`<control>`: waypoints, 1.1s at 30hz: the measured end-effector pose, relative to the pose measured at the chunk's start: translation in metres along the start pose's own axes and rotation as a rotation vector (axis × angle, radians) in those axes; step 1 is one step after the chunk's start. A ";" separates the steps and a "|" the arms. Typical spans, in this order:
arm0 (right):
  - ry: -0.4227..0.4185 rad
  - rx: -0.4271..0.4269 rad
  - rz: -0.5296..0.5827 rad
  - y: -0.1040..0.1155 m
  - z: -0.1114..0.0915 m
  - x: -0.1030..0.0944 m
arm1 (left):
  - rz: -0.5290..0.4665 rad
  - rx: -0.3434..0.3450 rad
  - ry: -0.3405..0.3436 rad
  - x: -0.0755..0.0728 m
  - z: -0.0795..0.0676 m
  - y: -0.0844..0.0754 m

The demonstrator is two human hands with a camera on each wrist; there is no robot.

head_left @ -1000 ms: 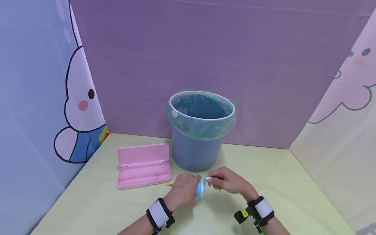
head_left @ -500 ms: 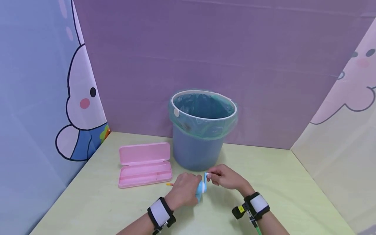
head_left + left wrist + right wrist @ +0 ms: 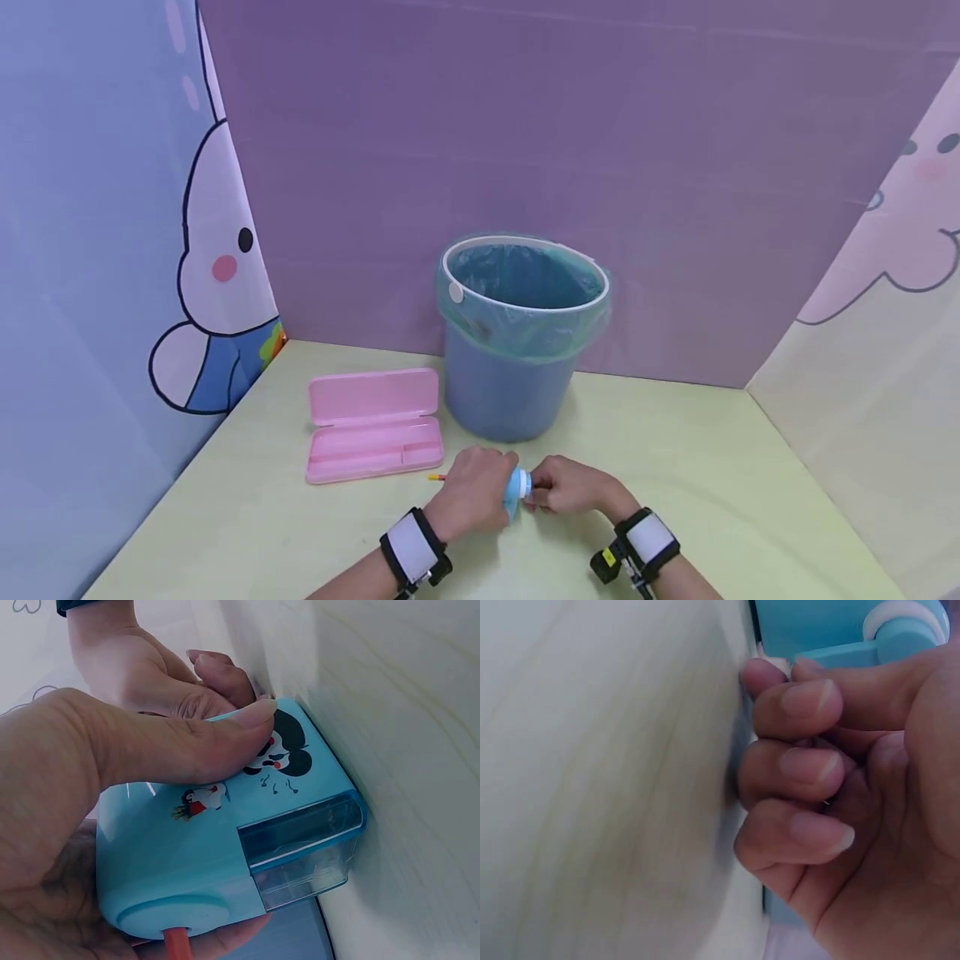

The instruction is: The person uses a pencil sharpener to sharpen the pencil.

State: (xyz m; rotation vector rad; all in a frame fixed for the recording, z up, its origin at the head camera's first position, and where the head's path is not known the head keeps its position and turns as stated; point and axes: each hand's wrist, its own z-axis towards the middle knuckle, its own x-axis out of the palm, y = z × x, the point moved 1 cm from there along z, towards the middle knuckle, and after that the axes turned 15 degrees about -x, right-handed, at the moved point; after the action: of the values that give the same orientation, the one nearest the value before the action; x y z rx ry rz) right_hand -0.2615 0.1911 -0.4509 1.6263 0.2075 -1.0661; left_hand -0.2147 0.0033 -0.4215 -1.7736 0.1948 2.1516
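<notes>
My left hand grips a light blue crank pencil sharpener, its thumb laid across the side with cartoon figures. A clear shavings drawer shows in the sharpener's side. The orange-red end of a pencil sticks out of the sharpener's front, and in the head view it points left from under the hand. On the opposite side, my right hand pinches the knob of the crank arm between thumb and forefinger, the other fingers curled. The crank arm is low, close over the table.
A pink pencil case lies with its lid up, left of the hands. Behind them stands a blue bin with a green liner bag folded over its rim. A purple backdrop closes off the table's back edge.
My right hand has gone from above the sharpener to lower beside it, turning the crank arm from upright to down. The left hand keeps its grip on the sharpener.
</notes>
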 end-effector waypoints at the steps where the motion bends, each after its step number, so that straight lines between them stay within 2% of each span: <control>1: 0.005 0.003 -0.002 0.002 -0.001 0.001 | -0.002 0.001 -0.005 0.000 0.000 0.000; 5: 0.031 -0.003 0.011 0.008 -0.006 0.004 | 0.002 0.010 -0.009 0.002 -0.001 0.000; 10: 0.040 -0.042 -0.040 0.015 -0.012 0.006 | -0.011 0.004 0.057 0.004 -0.002 0.001; 13: -0.008 -0.053 -0.087 0.020 -0.016 0.000 | -0.039 -0.003 0.103 0.002 -0.003 0.003; 16: -0.093 -0.062 -0.128 0.026 -0.017 -0.009 | -0.111 -0.015 0.158 -0.003 -0.005 0.011; 19: -0.171 -0.086 -0.173 0.034 -0.011 -0.018 | -0.233 -0.028 0.226 -0.013 -0.006 0.025; 23: -0.206 -0.155 -0.202 0.050 0.002 -0.024 | -0.371 -0.066 0.293 -0.032 -0.009 0.050; 27: -0.182 -0.211 -0.224 0.065 0.016 -0.023 | -0.437 -0.052 0.278 -0.043 -0.015 0.071; 30: -0.151 -0.203 -0.256 0.071 0.026 -0.017 | -0.473 -0.009 0.237 -0.045 -0.019 0.082; 33: -0.108 -0.177 -0.307 0.074 0.035 -0.008 | -0.499 0.001 0.221 -0.042 -0.024 0.087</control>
State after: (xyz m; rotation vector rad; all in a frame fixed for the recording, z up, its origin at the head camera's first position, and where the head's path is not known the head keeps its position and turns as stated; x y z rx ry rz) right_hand -0.2380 0.1383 -0.3925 1.4011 0.4774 -1.3252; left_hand -0.2162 -0.0926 -0.3958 -1.8207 -0.1790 1.6081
